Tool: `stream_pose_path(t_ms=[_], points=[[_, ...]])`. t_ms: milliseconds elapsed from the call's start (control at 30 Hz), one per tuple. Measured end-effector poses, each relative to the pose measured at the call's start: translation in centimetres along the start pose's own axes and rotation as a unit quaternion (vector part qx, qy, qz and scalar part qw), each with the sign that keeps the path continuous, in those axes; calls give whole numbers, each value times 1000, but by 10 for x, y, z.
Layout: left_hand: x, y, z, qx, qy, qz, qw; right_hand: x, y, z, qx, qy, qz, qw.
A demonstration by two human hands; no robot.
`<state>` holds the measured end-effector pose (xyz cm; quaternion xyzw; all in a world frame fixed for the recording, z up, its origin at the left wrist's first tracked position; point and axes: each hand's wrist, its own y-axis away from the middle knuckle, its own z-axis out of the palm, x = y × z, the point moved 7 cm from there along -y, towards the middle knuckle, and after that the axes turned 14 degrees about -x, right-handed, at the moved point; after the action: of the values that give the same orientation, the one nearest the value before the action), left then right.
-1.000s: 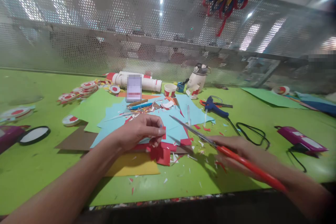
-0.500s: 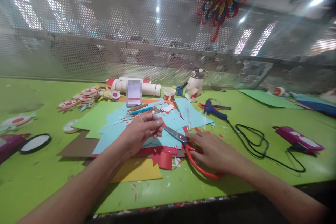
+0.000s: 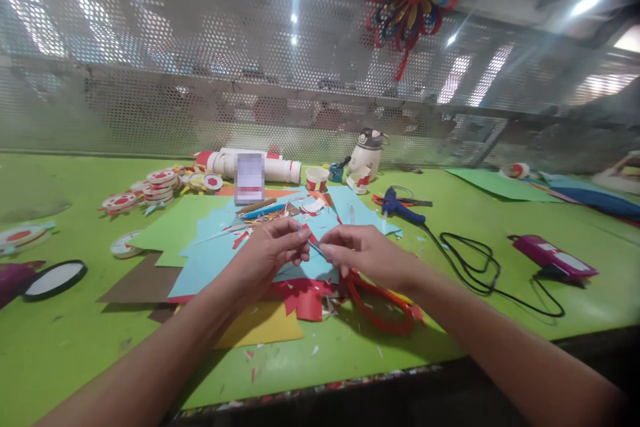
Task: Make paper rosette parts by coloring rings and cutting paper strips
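Observation:
My left hand [image 3: 277,244] is closed in a pinch, with a small red piece of paper [image 3: 309,233] showing at its fingertips. Close beside it, my right hand [image 3: 363,253] pinches too. Something thin and greyish shows between the two hands; I cannot make out whether it is a strip or a blade. Red-handled scissors [image 3: 383,317] lie on the table below my right hand, their blades mostly hidden by it. Under both hands spread light blue paper sheets [image 3: 205,257], with a small red roll of paper [image 3: 309,307] in front.
A blue glue gun [image 3: 404,208] lies at right, its black cord running to a purple box [image 3: 554,257]. Behind the papers stand a phone [image 3: 249,180] with a blurred screen, a paper cup [image 3: 317,179] and a bottle [image 3: 365,152]. Several paper discs [image 3: 161,177] lie at left.
My right hand has moved off the scissors handles, up and left to my left hand, and closed into a pinch. The scissors stay on the table. The whole view has shifted slightly.

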<state>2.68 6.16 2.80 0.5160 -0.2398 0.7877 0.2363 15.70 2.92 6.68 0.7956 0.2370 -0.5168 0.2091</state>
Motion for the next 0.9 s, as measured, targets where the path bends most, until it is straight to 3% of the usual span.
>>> stream_pose_path(t_ms=[300,533,900], points=[[1,1,4,-10,7,3,1000,7,-19,11,43,-162,-55,984],[1,0,6,-26,-1,-5,1000,25,-25,15,-13,-276,-48,960],[-2,1,-2,16,-13,-29,999,34,-25,20,-60,-342,-42,937]])
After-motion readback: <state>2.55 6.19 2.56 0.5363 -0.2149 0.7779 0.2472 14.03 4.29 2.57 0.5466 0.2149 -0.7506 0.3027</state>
